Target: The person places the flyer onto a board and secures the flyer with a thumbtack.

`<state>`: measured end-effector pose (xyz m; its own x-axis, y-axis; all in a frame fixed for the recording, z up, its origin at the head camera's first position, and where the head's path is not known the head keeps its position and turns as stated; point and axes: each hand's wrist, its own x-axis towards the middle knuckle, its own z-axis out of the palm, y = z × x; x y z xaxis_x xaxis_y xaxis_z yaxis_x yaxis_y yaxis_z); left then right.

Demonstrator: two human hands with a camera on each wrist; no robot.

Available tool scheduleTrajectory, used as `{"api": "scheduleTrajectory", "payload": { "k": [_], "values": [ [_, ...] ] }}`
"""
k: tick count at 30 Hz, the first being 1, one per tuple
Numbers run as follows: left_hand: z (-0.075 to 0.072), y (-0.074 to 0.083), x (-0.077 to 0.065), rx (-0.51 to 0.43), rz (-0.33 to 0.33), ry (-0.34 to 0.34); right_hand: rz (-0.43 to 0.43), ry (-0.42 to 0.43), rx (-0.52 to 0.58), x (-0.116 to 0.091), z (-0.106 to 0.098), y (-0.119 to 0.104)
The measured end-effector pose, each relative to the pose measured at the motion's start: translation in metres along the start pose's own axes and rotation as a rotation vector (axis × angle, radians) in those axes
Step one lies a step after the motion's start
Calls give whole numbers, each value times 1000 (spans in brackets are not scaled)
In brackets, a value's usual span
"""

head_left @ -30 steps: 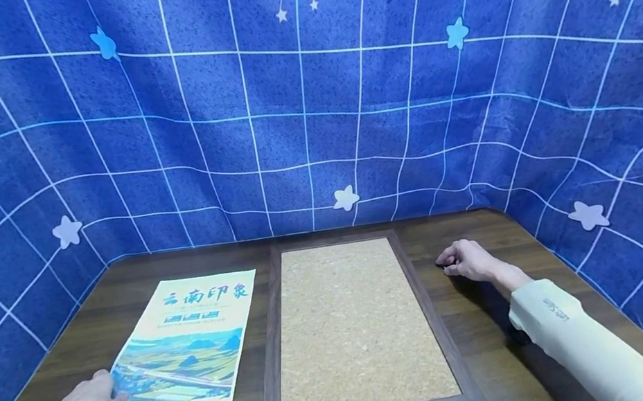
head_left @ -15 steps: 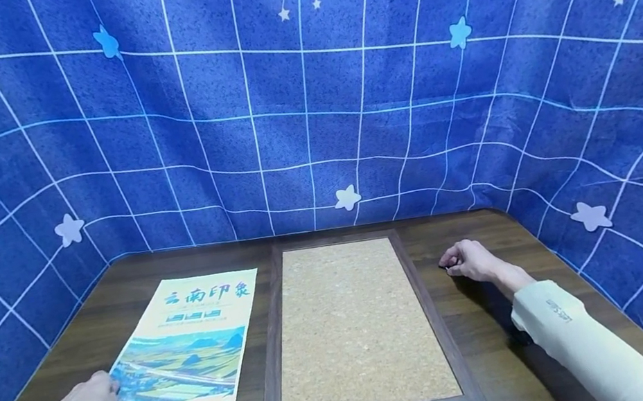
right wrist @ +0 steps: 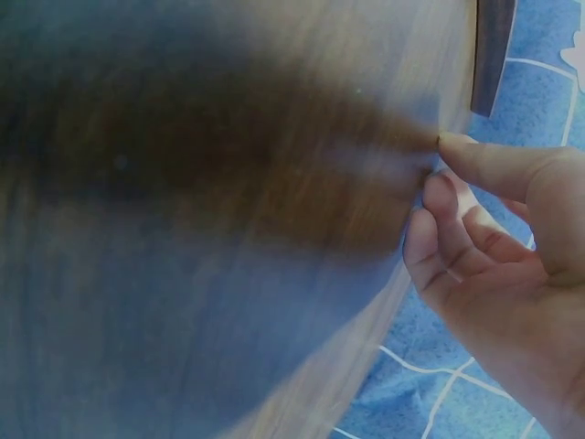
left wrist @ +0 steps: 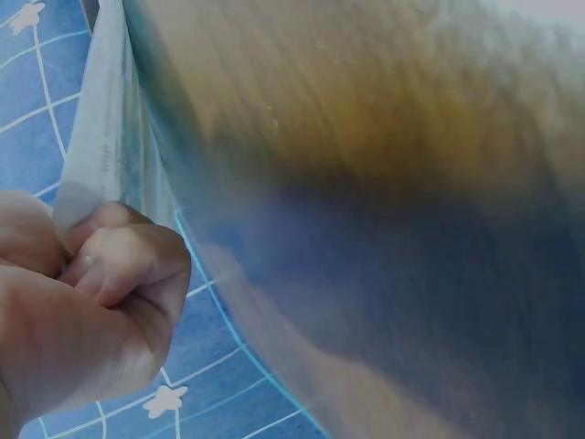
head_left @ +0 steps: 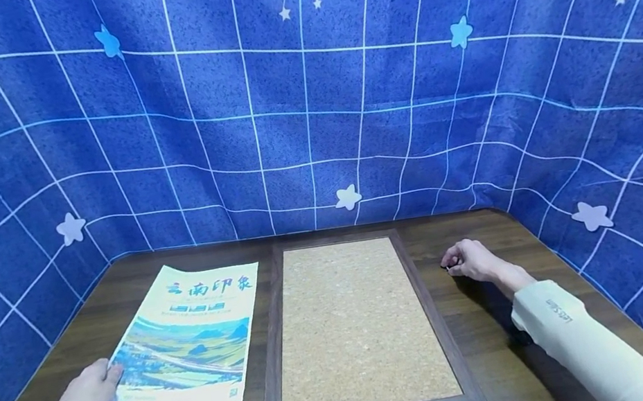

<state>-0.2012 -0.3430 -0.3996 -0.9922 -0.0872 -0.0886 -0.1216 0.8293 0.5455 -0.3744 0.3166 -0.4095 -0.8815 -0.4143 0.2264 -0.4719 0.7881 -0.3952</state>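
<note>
My left hand [head_left: 90, 395] grips the left edge of a printed paper poster [head_left: 192, 340], which has Chinese lettering above a colourful landscape. The sheet is raised a little off the table on that side. In the left wrist view the curled fingers [left wrist: 137, 251] pinch the paper [left wrist: 105, 155], seen almost edge-on. Over at the right of the table, my right hand [head_left: 471, 261] has its thumb and fingertips together, low at the wood. A tiny dark thing with a pale glint [head_left: 449, 268] shows at those fingertips; its kind is too small to tell. In the right wrist view the fingers [right wrist: 439, 197] mostly hide it.
A cork board [head_left: 357, 328] in a dark wooden frame lies flat between the two hands. Its front edge comes close to the bottom of the view. Around the dark wooden table [head_left: 489, 223] hangs a blue curtain [head_left: 279, 95] with white grid lines and stars.
My left hand has closed on the poster's edge and lifted it; the sheet has shifted slightly up and right and now bows. The right hand has barely moved.
</note>
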Motion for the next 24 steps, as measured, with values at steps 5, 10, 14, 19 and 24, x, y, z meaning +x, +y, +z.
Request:
{"api": "scheduleTrajectory", "payload": {
  "k": [5,10,14,19,24],
  "values": [
    [1,2,-3,-90,-19,-1,14,-7,4,0,0,-1],
    [1,4,-7,-110,9,52,20,-14,5,0,-1,-3],
    [0,8,-9,-126,14,67,19,-13,-1,-1,-1,-4],
    [-2,14,-11,-168,18,79,26,-7,5,-1,-1,-3],
    [-5,22,-13,-190,31,86,32,-8,20,-1,-1,-1]
  ]
}}
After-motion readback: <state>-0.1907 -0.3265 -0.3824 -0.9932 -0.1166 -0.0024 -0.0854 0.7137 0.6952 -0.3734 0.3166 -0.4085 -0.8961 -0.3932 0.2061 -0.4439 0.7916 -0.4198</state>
